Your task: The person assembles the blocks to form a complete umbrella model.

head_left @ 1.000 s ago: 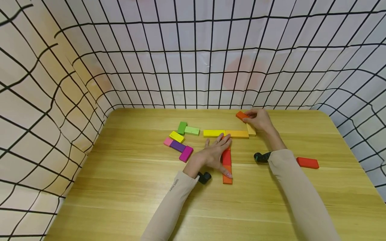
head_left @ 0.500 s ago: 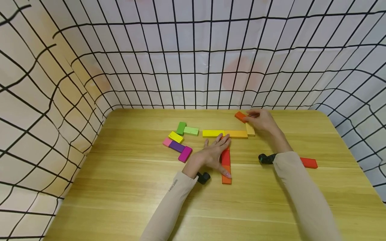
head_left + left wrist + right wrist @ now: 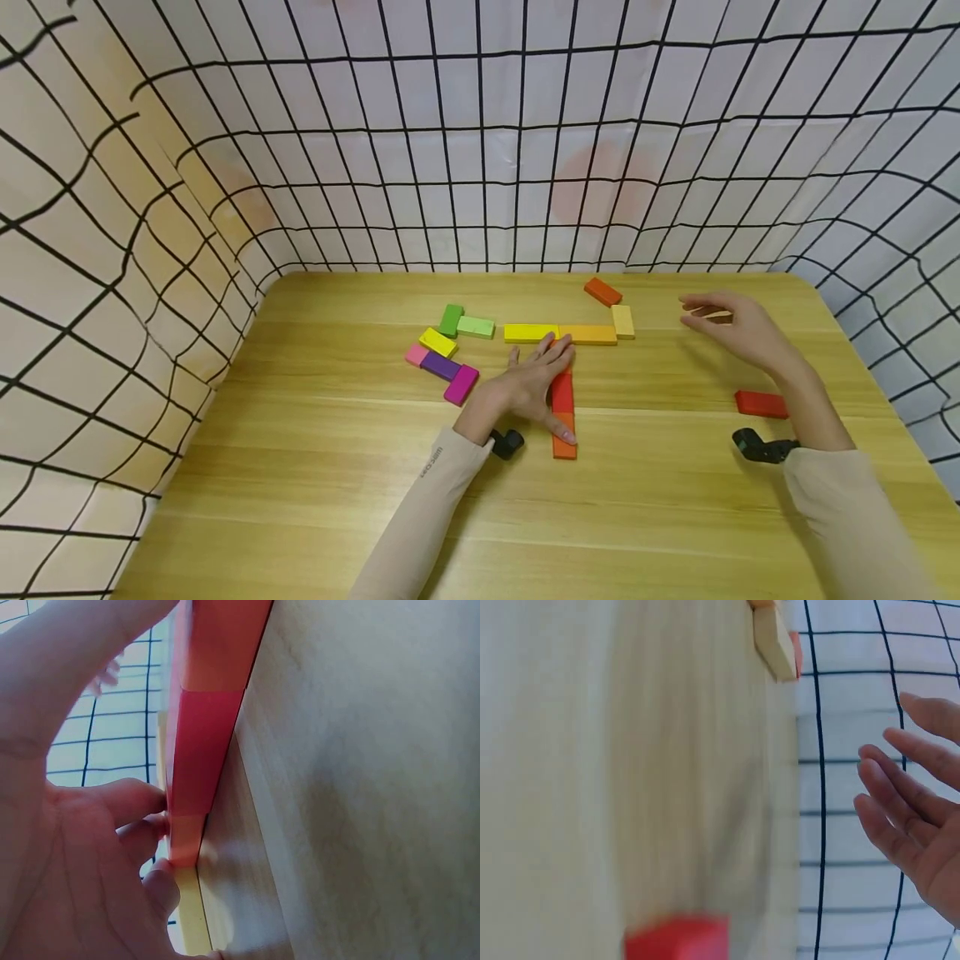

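My left hand [image 3: 519,393] rests spread over a straight column of red and orange blocks. Its thumb touches the near orange-red block [image 3: 565,451], and its fingertips lie at the column's far end, beside the red block [image 3: 562,392]. There the column meets a row made of a yellow block [image 3: 531,333] and an orange block [image 3: 589,335]. A pale orange block [image 3: 622,322] stands at the row's right end, with a slanted orange-red block [image 3: 603,292] just beyond it. Over the table's right side hovers my right hand [image 3: 738,329], fingers loose and holding nothing. A separate red block [image 3: 761,404] lies near that wrist.
Left of the row, a green block [image 3: 451,320] and a light green block [image 3: 476,327] touch. Yellow, pink, purple [image 3: 441,365] and magenta blocks form a cluster nearer. White walls with black grid netting [image 3: 480,167] border the wooden table [image 3: 300,500].
My right hand has let go of the slanted orange-red block and moved right and nearer, away from the blocks. My left hand stays in place on the column.
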Motion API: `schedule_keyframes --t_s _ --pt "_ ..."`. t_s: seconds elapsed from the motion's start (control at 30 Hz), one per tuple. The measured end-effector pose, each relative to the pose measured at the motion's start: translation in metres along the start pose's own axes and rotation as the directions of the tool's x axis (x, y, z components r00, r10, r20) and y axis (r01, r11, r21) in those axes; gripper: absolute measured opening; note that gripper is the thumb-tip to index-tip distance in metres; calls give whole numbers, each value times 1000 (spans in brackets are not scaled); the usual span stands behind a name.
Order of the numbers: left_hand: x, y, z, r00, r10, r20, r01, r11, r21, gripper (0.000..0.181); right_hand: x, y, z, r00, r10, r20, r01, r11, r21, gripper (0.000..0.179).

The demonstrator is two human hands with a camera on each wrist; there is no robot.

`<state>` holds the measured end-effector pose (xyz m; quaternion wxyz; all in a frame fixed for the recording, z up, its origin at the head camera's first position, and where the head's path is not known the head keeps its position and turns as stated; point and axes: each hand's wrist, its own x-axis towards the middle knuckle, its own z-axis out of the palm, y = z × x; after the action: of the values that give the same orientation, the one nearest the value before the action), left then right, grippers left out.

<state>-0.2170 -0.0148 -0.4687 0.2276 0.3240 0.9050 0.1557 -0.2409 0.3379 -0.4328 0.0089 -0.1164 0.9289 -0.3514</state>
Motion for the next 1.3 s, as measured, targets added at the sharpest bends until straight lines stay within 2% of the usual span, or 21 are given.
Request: schedule_keyframes --t_s 0.1,0.37,0.6,0.7,0.83,0.97,1.1,1.3 --pt "0 -1 0 1000 3 0 -3 1000 -4 138 -17 10 -5 1000 -13 9 13 1000 -16 46" --pt "0 -2 0 1000 18 -3 -18 1000 -16 138 -59 29 -15 997 41 66 -36 996 -84 47" --pt "0 -1 0 1000 20 -2 -20 1000 -15 137 -85 55 -20 995 -8 103 10 1000 -17 45" --pt "0 -1 0 1000 19 -2 -19 1000 -19 137 -94 64 -22 993 -1 121 3 1000 -21 48" --pt "0 -2 1 1000 17 -3 -17 1000 -21 137 -101 73 -24 990 15 140 -10 999 -35 51" --pt "-1 -3 0 1000 13 -3 -13 1000 -17 137 -103 78 -23 991 10 132 -6 999 -31 45" --pt "-1 -3 0 1000 13 -3 -13 1000 -15 138 -102 79 -20 994 24 106 -20 999 -35 40" --pt "0 -3 1 1000 18 -4 -18 1000 -21 138 -102 78 -18 995 29 93 -25 999 -42 41"
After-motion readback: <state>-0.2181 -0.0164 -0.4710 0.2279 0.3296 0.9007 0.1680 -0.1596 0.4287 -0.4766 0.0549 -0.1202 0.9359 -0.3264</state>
